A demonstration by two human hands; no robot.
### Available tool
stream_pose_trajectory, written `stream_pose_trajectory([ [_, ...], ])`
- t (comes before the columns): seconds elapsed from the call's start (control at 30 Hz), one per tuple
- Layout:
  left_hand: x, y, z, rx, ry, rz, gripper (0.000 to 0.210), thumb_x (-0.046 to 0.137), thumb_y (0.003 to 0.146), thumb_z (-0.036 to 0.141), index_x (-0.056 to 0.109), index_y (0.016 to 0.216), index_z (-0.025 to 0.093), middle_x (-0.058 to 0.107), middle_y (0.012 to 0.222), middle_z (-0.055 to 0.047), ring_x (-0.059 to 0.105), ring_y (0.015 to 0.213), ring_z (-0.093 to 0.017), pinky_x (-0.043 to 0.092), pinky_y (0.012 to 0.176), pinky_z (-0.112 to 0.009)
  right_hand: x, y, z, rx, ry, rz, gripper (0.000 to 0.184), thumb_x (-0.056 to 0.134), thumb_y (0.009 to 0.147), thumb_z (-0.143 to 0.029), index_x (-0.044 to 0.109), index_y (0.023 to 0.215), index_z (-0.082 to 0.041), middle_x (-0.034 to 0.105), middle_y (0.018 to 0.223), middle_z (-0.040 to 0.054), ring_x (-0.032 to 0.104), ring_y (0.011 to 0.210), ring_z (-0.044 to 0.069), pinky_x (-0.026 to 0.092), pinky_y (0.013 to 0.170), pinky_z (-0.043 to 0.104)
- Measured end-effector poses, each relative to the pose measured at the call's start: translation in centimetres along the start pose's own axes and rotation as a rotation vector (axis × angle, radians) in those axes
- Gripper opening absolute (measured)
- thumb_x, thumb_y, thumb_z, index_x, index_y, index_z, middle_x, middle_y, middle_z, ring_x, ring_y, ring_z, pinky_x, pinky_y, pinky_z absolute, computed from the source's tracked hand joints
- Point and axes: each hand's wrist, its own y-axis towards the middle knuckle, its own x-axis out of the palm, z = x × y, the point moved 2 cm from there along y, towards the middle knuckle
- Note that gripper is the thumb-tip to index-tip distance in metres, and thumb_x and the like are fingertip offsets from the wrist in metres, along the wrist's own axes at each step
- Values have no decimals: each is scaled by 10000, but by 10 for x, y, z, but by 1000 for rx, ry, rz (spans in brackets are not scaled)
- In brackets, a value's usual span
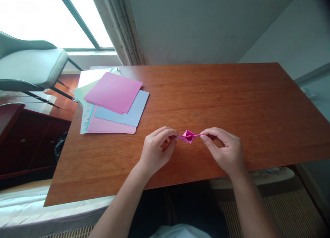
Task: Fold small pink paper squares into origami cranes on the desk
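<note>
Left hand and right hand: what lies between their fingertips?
In the head view, a small folded magenta paper spans the gap, one end pinched by the left hand, the other by the right hand; its wider middle shows between them.

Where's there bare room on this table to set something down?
Widest: wooden tabletop right of the paper stack, beyond the folded magenta paper, to the right edge. Smaller: between stack, left hand and near edge. Crowded: far left, under the stack.

forearms [121, 200]: bare | top [180, 231]: pale blue-grey, softly creased | legwear [201, 205]: very dark, detail lost in shadow
</note>
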Motion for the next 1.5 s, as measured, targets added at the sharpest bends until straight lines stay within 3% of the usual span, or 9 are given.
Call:
stream_pose_trajectory([
  [0.3, -6, 0, 1, -40, -131, 92, 70, 633, 903, 116, 653, 914, 182, 673, 843, -28, 617, 743, -125, 501, 685, -242, 4, -10, 10, 161, 290, 148, 56, 668, 908, -227, 687, 855, -227, 636, 777, 2, 592, 702, 148, 483, 639, 283],
  [0.57, -2, -2, -2, -79, -297, 136, 81, 670, 886, 117, 671, 924, 189, 669, 838, -29, 627, 725, -127, 502, 669, -245, 19, -14, 13, 145, 582, 333, 56, 686, 895, -190, 699, 885, -243, 614, 733, -20, 545, 637, 116, 435, 571, 252],
  [1.17, -3, 0, 1, -7, -244, 135, 145, 680, 864, 57, 723, 908, 189, 700, 824, -11, 664, 701, -103, 544, 655, -215, 12, -12, -7, -4, 275, 176, 165, 673, 867, -84, 695, 913, -241, 675, 836, 2, 636, 785, 166, 503, 697, 317],
  [1.33, -3, -1, 0, -32, -235, 163, 132, 671, 880, 77, 725, 924, 189, 712, 860, -28, 671, 703, -107, 527, 574, -193, 13, -10, -9, -55, 234, 147, 187, 672, 865, -76, 691, 930, -250, 692, 854, 0, 652, 804, 172, 518, 718, 329],
  [1.5, -3, 0, -1, -34, -147, 200, 108, 681, 877, 89, 730, 900, 183, 727, 875, -34, 688, 779, -124, 561, 686, -221, 9, -9, -7, -44, 164, 140, 149, 669, 876, -100, 686, 915, -243, 688, 849, 1, 648, 786, 165, 510, 696, 314],
])
